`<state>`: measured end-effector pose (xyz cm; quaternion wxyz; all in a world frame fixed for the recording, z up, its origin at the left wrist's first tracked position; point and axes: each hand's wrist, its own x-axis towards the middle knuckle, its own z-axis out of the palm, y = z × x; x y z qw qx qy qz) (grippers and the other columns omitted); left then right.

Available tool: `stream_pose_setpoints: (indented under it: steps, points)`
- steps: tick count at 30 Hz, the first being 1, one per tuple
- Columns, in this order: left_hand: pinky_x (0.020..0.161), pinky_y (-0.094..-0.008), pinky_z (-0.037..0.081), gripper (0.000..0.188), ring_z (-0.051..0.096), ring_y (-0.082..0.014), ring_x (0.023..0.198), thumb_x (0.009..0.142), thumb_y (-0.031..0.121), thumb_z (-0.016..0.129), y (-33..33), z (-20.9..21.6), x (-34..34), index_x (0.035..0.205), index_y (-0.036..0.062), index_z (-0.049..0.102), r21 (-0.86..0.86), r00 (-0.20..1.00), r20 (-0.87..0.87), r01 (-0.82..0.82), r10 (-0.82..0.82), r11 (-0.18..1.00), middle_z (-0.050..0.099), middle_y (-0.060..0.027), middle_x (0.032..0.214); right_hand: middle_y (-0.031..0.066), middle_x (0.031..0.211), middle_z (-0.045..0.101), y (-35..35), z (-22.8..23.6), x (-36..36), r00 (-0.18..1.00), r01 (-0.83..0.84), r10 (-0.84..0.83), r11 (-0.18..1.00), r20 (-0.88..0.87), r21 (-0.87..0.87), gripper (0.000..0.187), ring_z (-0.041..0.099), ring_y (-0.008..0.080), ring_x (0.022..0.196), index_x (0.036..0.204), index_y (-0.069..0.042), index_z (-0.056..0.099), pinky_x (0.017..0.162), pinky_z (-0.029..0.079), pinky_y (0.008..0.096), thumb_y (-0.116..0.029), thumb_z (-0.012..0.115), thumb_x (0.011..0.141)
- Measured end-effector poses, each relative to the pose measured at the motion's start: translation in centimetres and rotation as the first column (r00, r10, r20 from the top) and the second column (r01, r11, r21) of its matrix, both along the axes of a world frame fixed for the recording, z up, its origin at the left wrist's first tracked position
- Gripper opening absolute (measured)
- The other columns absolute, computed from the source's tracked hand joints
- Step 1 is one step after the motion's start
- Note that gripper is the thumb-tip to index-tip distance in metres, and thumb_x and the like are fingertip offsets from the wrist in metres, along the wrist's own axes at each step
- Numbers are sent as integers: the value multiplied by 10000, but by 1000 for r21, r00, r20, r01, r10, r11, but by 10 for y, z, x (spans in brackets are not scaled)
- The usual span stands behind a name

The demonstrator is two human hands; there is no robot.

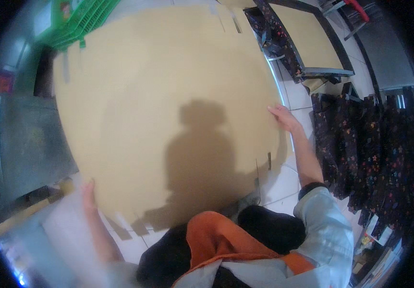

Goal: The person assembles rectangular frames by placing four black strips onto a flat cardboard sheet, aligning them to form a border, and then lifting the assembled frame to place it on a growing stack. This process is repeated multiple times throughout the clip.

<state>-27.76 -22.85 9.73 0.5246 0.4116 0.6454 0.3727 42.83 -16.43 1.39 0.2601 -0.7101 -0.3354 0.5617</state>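
Observation:
A large flat tan cardboard sheet (135, 110) with slits cut near its corners spreads across the middle of the view, and my shadow falls on it. At its lower left edge, my left hand (90, 193) grips the board; the hand is a little blurred and most of its fingers are hidden. My right hand (282, 116) pinches the right edge, thumb on the upper face and the other fingers partly out of sight. The sheet's near edge reaches close to my knees, where an orange cloth (216, 233) lies over my lap.
Dark floral-patterned folded pieces (356, 149) stand in rows at the right. Beyond them lies a dark-edged tan panel (312, 36). A green plastic crate (84, 21) is at the far left, above a grey box-like block (29, 141). White floor tiles (280, 185) show between.

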Motion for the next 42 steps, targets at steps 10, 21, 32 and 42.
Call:
stream_pose_setpoints:
  steps: [10, 21, 32, 42]
  points:
    - [727, -371, 432, 312, 529, -252, 834, 904, 183, 381, 6, -46, 125, 1149, -3, 431, -89, 890, -409, 182, -202, 979, 560, -148, 899, 244, 1216, 426, -10, 37, -97, 516, -447, 337, 890, 787, -88, 599, 487, 345, 1058, 1315, -7, 265, 860, 423, 413, -129, 511, 783]
    - [1020, -460, 215, 862, 253, -301, 1276, 794, 644, 399, 98, -60, 144, 1405, 127, 78, -368, 998, -34, 42, -58, 929, 246, -158, 1395, 129, 1416, 215, 3, -5, -56, 916, 203, -208, 978, -343, -49, 741, 218, 257, 1297, 1390, -93, 165, 1052, 197, 417, -535, 425, 856]
    - [934, -349, 381, 1044, 445, -301, 1146, 556, 490, 767, 134, -69, 158, 1304, -36, 265, -318, 898, -388, 82, -208, 944, 420, -259, 1241, 109, 1345, 357, 10, -9, -38, 862, 207, -247, 968, -442, -139, 774, 379, 225, 1200, 1331, -41, 312, 981, 334, 390, -584, 482, 805]
    - [736, -450, 459, 438, 581, -397, 844, 736, 168, 580, 118, -104, 131, 1084, -58, 440, -134, 522, -847, -18, -105, 991, 591, -256, 905, 167, 1260, 439, 15, -1, -70, 925, 133, -158, 987, -347, -95, 784, 451, 260, 1132, 1319, -41, 328, 944, 373, 399, -541, 573, 767]
